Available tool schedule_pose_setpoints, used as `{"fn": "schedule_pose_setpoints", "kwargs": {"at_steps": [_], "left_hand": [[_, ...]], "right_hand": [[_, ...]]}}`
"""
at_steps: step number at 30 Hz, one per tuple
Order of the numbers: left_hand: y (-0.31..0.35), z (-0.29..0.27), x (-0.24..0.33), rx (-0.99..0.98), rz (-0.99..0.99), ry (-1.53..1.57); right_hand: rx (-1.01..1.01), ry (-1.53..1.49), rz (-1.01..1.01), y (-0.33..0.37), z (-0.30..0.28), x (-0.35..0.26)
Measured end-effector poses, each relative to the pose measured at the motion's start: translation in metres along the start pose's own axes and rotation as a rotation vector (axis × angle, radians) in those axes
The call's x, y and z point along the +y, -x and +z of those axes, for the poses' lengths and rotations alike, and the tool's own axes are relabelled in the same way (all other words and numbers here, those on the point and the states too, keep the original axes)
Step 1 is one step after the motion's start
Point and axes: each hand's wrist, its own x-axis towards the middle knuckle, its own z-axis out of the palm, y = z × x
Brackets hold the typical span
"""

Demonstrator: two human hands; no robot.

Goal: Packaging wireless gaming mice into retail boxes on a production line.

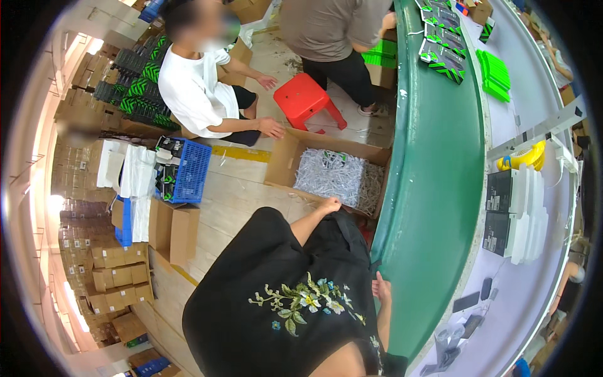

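My left hand (330, 205) is closed at the upper edge of the black cloth (251, 270) with flower embroidery that covers my lap, close to the near side of an open cardboard box (284, 157). The box is full of white shredded paper (326, 179), with a small black-and-green pack (335, 159) partly showing on top. Beside the green conveyor belt (433, 207), my right hand (381, 289) has its fingers curled at the right edge of the same cloth. Part of its grip is hidden.
A person in white (191, 94) reaches toward the box; another person (339, 28) stands by the belt. Near them is a red stool (301, 97). Black-and-green packs (443, 50) lie on the belt's far end. A blue crate (190, 171) and stacked cartons (119, 276) stand left.
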Motion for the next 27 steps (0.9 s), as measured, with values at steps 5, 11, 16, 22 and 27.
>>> {"fn": "schedule_pose_setpoints", "kwargs": {"at_steps": [5,11,16,22,27], "left_hand": [[-0.001,0.011,-0.014,0.136,0.039,-0.041],[0.032,0.003,0.010,0.062,-0.054,-0.030],[0.018,-0.021,-0.051,-0.021,0.333,-0.246],[0.015,-0.330,0.125,0.832,0.253,0.550],[0.050,-0.316,0.075,1.459,0.488,0.114]], "right_hand": [[0.034,0.230,-0.019,-0.020,0.002,-0.002],[0.146,0.153,-0.109,-0.017,0.013,0.011],[0.115,0.192,-0.188,-0.016,0.011,0.011],[0.030,0.215,-0.032,-0.017,-0.002,0.008],[0.074,0.157,-0.062,-0.008,0.000,0.001]]}}
